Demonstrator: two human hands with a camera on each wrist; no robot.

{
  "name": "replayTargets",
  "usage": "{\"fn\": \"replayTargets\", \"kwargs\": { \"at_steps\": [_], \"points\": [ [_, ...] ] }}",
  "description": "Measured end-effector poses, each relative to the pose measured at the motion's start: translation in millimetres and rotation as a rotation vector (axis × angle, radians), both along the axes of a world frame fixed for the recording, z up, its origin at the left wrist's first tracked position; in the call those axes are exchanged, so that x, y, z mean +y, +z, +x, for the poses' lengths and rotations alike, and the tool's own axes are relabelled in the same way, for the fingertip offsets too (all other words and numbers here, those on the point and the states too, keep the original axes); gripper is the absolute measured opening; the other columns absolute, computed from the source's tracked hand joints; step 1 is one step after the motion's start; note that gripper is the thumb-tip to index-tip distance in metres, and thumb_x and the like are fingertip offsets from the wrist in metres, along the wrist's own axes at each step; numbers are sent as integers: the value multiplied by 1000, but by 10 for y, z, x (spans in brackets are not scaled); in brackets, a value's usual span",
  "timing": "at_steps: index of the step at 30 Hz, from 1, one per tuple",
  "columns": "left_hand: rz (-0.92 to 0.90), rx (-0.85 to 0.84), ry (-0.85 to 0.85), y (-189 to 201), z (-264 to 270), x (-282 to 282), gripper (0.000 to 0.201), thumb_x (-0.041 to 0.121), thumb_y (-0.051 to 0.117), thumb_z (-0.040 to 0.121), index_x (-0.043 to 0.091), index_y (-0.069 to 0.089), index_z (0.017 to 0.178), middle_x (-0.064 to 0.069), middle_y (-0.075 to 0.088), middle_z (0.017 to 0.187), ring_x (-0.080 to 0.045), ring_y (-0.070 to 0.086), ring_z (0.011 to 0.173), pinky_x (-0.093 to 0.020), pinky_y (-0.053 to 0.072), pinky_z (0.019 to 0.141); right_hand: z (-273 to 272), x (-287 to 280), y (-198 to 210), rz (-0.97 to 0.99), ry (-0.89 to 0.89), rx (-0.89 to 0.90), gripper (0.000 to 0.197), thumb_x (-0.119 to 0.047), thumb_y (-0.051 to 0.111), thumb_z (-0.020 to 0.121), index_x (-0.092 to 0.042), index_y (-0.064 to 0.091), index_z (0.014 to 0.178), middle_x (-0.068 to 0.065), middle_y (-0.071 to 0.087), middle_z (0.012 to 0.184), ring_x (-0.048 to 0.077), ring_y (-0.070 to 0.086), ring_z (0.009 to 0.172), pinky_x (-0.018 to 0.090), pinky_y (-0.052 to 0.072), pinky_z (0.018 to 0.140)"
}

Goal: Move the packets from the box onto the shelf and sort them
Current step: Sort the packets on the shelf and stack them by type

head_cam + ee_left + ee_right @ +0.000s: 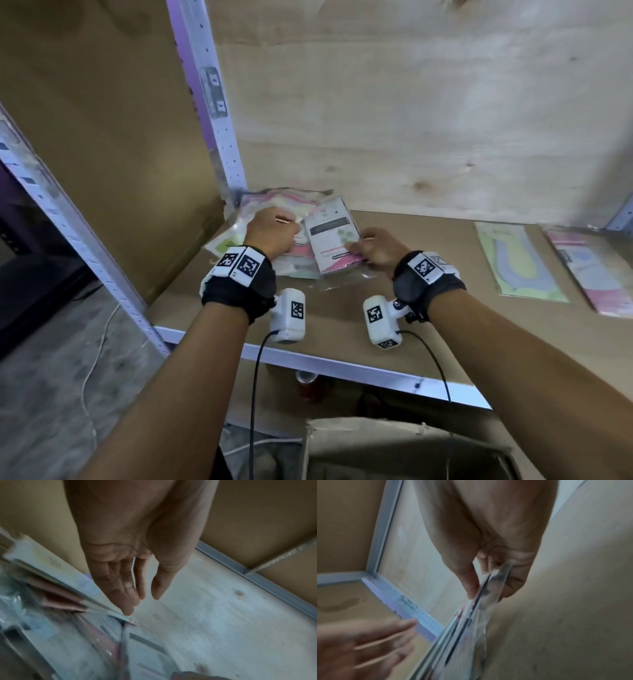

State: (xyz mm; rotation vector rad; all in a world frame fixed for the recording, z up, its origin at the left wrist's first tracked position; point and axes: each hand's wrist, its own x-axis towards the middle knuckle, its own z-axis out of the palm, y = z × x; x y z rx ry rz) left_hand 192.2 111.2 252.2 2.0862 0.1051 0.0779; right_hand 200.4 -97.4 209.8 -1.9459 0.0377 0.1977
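A loose pile of flat plastic-wrapped packets (274, 205) lies in the back left corner of the shelf (411, 308). My left hand (289, 233) rests on that pile. In the left wrist view the left hand (144, 601) has straight fingers (128, 608), which touch the edge of the tilted packets (51, 588). My right hand (358, 246) pinches the near right edge of a white, grey and pink packet (332, 236) lifted off the pile. In the right wrist view the thumb (469, 582) and curled fingers clamp the packet's clear edge (494, 582).
Two packets lie flat at the right of the shelf, a green and yellow one (517, 263) and a pink one (596, 270). A white perforated upright (219, 120) stands behind the pile. The cardboard box (394, 445) sits below the shelf's front rail (342, 370).
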Motion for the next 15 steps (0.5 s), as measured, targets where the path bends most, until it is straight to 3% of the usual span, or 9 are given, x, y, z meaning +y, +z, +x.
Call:
{"fn": "replayTargets", "kwargs": {
  "at_steps": [3, 5, 6, 9, 11, 13, 15],
  "points": [
    [322, -6, -217, -38, -34, -276, 52, 7, 61, 85, 19, 55, 135, -15, 57, 133, -33, 51, 126, -42, 44, 106, -292, -342, 148, 274, -24, 13, 9, -7, 55, 99, -3, 60, 92, 16, 66, 90, 21, 61, 65, 22, 50, 45],
    [567, -92, -335, -33, -102, -528, 69, 16, 71, 81, 31, 47, 144, -14, 49, 138, -33, 39, 131, -40, 30, 110, -464, -581, 254, 383, -59, 35, 12, -9, 53, 100, -4, 61, 108, 12, 67, 91, 18, 60, 65, 19, 48, 42],
    [635, -155, -371, -24, -139, -660, 72, 24, 76, 78, 35, 48, 143, -11, 48, 139, -31, 37, 131, -38, 26, 109, -537, -701, 301, 434, -70, 45, 13, -10, 53, 100, -7, 63, 108, 9, 69, 89, 18, 60, 65, 19, 48, 43],
    [614, -364, -436, 21, -239, -1031, 48, 42, 79, 77, 35, 67, 123, -2, 58, 126, -24, 44, 122, -36, 27, 106, -714, -1048, 402, 552, -103, 76, 13, -17, 54, 101, -11, 63, 108, 8, 70, 87, 21, 56, 65, 26, 44, 52],
    [517, -506, -462, 59, -296, -1234, 24, 40, 75, 83, 22, 76, 100, 0, 66, 98, -23, 56, 100, -35, 38, 91, -800, -1280, 440, 639, -93, 111, 35, -35, 51, 102, -6, 61, 119, 12, 69, 91, 21, 60, 62, 26, 42, 51],
    [402, -615, -472, 77, -327, -1398, 31, 37, 73, 86, 15, 60, 68, 7, 52, 66, -22, 52, 69, -32, 35, 65, -863, -1507, 460, 765, -63, 119, 56, -55, 41, 100, -6, 63, 116, 12, 69, 85, 21, 62, 61, 26, 42, 52],
    [309, -637, -461, 77, -349, -1541, 44, 38, 71, 87, 14, 45, 61, 4, 38, 56, -16, 37, 57, -32, 27, 56, -911, -1686, 473, 861, -59, 91, 61, -61, 32, 99, -9, 62, 104, 13, 68, 82, 23, 60, 62, 28, 40, 53]
  ]
}}
